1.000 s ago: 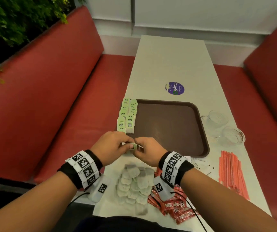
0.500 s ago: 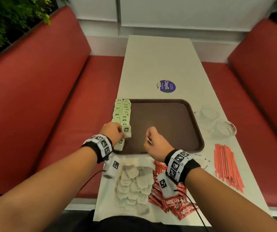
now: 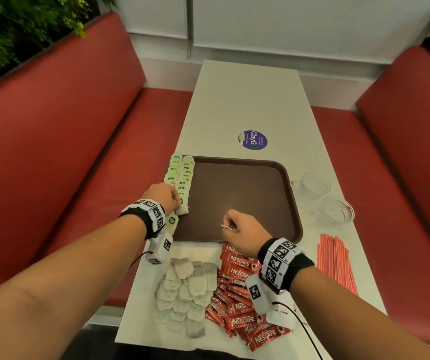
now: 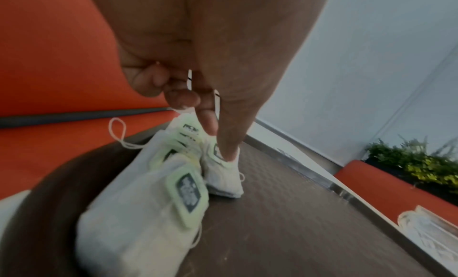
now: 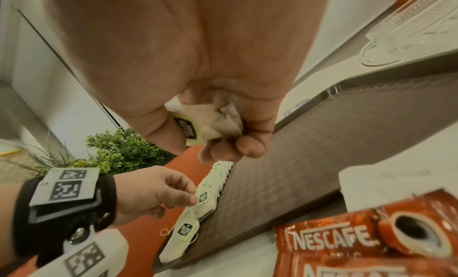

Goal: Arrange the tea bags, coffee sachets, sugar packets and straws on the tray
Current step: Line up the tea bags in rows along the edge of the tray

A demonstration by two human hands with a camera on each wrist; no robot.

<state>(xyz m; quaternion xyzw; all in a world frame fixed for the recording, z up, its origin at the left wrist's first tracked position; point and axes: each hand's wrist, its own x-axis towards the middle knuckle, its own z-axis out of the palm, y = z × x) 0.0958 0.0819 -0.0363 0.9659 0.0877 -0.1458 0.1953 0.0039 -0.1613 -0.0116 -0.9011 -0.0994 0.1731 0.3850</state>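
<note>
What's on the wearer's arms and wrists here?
Both forearms are bare, with no sleeves. The left hand and right hand each sit ahead of a black wristband carrying white square-code tags, a white tagged block below, and a thin black cable trailing back.

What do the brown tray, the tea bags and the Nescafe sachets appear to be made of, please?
Tray: likely moulded plastic, matte, with a fine woven-looking texture.
Tea bags: thin, soft filter paper, slightly see-through, with strings and green card tags.
Nescafe sachets: glossy printed foil or plastic film, catching highlights.
</note>
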